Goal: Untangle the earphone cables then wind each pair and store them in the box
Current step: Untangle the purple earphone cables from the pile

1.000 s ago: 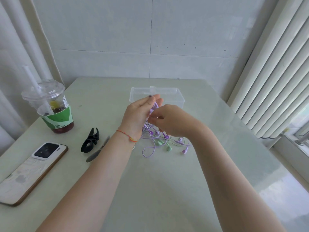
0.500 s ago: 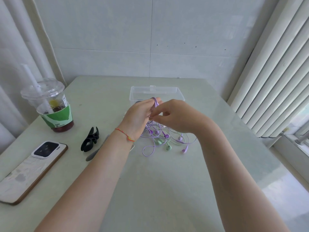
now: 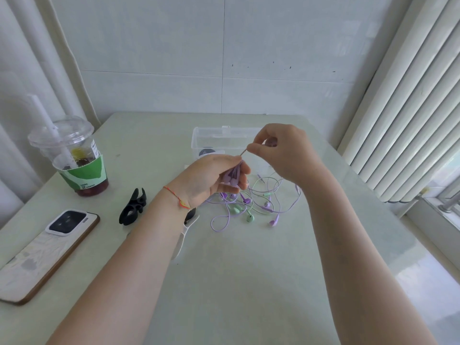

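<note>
Since a moment ago the right hand has drawn up and away, pinching a cable end, while the left hand grips a wound purple bundle. Tangled earphones lie below both hands, the box behind them.

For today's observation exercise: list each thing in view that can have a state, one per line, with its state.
Left hand: grips a purple wound bundle.
Right hand: pinches a taut cable end.
Loose earphones: tangled on the table.
Box: open, no lid on.
Drink cup: upright, lidded, straw in.
Phone: face down.
</note>
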Demonstrator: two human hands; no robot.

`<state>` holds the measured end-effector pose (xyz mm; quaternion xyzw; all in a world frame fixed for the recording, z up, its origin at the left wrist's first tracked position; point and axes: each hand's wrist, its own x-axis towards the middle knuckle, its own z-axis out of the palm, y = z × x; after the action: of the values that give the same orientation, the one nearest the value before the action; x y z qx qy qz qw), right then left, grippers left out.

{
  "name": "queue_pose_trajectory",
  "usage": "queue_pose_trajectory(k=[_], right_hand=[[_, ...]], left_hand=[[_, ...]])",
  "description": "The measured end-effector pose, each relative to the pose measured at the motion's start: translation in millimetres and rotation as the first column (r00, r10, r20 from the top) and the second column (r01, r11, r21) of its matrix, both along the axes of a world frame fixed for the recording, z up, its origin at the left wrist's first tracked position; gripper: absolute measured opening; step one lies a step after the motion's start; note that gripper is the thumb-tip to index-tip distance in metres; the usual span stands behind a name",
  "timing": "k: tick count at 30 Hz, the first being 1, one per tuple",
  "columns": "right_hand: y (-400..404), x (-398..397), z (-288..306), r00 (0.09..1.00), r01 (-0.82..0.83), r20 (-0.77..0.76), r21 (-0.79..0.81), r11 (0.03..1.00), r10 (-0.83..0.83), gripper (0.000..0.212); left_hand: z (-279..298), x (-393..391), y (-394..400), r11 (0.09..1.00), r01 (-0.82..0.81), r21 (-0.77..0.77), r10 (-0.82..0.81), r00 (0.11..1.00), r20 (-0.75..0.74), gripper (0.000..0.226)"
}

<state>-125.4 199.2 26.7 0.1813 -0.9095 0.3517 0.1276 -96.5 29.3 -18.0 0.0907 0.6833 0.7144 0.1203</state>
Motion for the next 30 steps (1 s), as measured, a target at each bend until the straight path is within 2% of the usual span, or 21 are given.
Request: queue_pose_trajectory(k=[2, 6, 10, 14, 16, 18, 20, 23, 26, 28, 30], right_hand=[[4, -3, -2, 1.000, 0.015, 0.011, -0.001, 1.000, -0.015, 0.010], [14, -10, -7, 0.996, 0.032, 0.078, 0.014, 0.999, -0.033, 0.006], [21, -17, -14, 0.987, 0.105, 0.112, 0.061, 0.993, -0.111, 0.017], [22, -20, -17, 0.953, 0.273, 0.108, 0.101, 0.957, -0.283, 0.017], [20, -19, -18, 0.926, 0.344, 0.100, 0.178, 0.922, -0.365, 0.019], [16, -16, -21, 0.921, 0.350, 0.061, 0.304, 0.886, -0.385, 0.026], [10, -14, -21, 0.950, 0.280, 0.029, 0.357, 0.891, -0.311, 0.035], [-2, -7, -14, 0.994, 0.094, 0.044, 0.181, 0.979, -0.104, 0.038], [-16, 5, -7, 0.972, -0.128, 0.187, -0.069, 0.989, 0.139, 0.032], [-19, 9, -7, 0.943, -0.188, 0.252, -0.128, 0.974, 0.216, 0.026], [-17, 10, -7, 0.945, -0.198, 0.244, -0.105, 0.975, 0.218, 0.022]], left_hand=[[3, -1, -2, 0.994, -0.024, 0.108, 0.020, 0.999, 0.033, 0.032], [2, -9, -13, 0.952, -0.155, 0.263, 0.106, 0.976, 0.189, 0.030], [-2, -17, -19, 0.878, -0.389, 0.279, 0.309, 0.906, 0.290, 0.032], [-8, -22, -25, 0.704, -0.663, 0.253, 0.577, 0.743, 0.340, 0.029], [-10, -22, -25, 0.669, -0.710, 0.222, 0.635, 0.700, 0.327, 0.029], [-10, -22, -21, 0.718, -0.667, 0.198, 0.604, 0.739, 0.298, 0.029], [-8, -20, -17, 0.823, -0.552, 0.134, 0.514, 0.824, 0.238, 0.030], [-5, -16, -9, 0.926, -0.377, 0.020, 0.369, 0.914, 0.167, 0.029], [0, -10, -2, 0.955, -0.297, -0.006, 0.295, 0.943, 0.155, 0.030], [3, -7, -1, 0.966, -0.257, 0.026, 0.248, 0.953, 0.176, 0.031], [5, -5, -2, 0.976, -0.208, 0.064, 0.192, 0.963, 0.190, 0.033]])
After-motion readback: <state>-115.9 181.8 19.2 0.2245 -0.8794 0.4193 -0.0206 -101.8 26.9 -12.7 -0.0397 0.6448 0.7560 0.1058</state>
